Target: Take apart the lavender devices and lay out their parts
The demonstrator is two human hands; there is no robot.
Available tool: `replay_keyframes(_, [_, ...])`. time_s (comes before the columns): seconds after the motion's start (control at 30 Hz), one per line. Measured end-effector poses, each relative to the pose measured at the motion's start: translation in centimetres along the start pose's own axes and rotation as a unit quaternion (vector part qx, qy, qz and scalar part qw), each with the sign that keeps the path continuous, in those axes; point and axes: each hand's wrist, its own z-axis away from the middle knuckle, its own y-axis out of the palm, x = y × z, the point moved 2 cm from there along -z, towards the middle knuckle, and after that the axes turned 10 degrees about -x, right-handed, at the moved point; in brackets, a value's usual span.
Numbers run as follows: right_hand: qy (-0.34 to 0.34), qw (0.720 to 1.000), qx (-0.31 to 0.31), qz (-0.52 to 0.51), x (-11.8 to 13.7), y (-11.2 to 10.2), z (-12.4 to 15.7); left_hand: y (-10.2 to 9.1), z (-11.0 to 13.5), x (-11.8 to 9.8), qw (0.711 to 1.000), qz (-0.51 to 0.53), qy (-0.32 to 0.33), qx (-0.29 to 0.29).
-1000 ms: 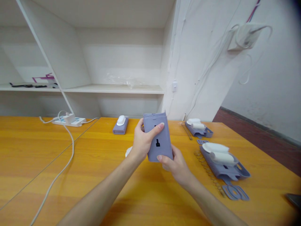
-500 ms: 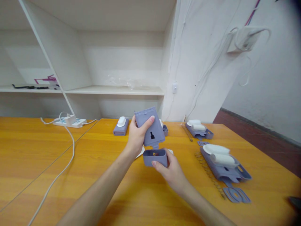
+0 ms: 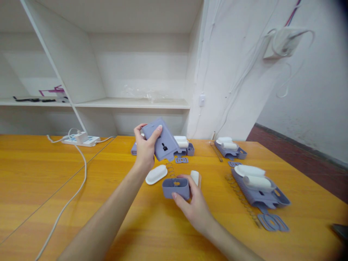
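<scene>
My left hand [image 3: 146, 146] grips a flat purple-grey plastic housing [image 3: 166, 137], its thumb across the face above a small black mark. The housing is tilted, with a tab at its lower end. Lower and to the right, my right hand [image 3: 192, 203] holds a short purple-grey open-topped box [image 3: 176, 189] between thumb and fingers; something brownish shows inside it. The two parts are apart. On the table by them lie a white oval lid [image 3: 156, 174], a coil spring [image 3: 170, 169] and a white roller [image 3: 195, 177], the last partly behind my right hand.
Further purple-grey sets with white lids and rollers stand at the back [image 3: 181, 142], back right [image 3: 230, 145] and right [image 3: 258, 185]. Beside the right set lie a long spring [image 3: 241, 199] and a flat slotted plate [image 3: 272, 222]. A power strip [image 3: 81, 139] with a white cable [image 3: 84, 170] lies left.
The housing in my left hand has moved left and tilted, away from the box. My right hand has lowered the box slightly. The white oval lid and the spring have come into view.
</scene>
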Motion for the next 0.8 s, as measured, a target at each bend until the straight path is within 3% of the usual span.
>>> replay_keyframes(0.23, [-0.085, 0.993, -0.068, 0.054, 0.1, -1.1, 0.5, -2.2, -4.3, 0.1, 0.978, 0.051, -0.062, -0.194])
replay_keyframes(0.37, [-0.106, 0.984, -0.137, 0.053, 0.4, -1.9, -0.1, -4.3, -6.0, 1.2, 0.971, -0.002, -0.074, -0.228])
replay_keyframes(0.43, [-0.081, 0.983, -0.158, 0.049, 0.3, -2.2, -0.9, -5.2, -6.3, 2.1, 0.974, -0.073, -0.092, -0.195])
replay_keyframes(0.57, [-0.029, 0.981, -0.184, 0.046, 0.2, -2.9, -3.3, -6.1, -5.5, 4.4, 0.963, -0.232, -0.127, -0.050])
replay_keyframes(0.7, [-0.027, 0.976, -0.200, 0.084, 0.3, -3.4, -5.6, -5.7, -4.6, 6.7, 0.934, -0.323, -0.146, 0.051])
replay_keyframes(0.8, [-0.033, 0.975, -0.200, 0.096, 0.5, -3.3, -6.4, -5.2, -4.2, 8.1, 0.911, -0.344, -0.207, 0.097])
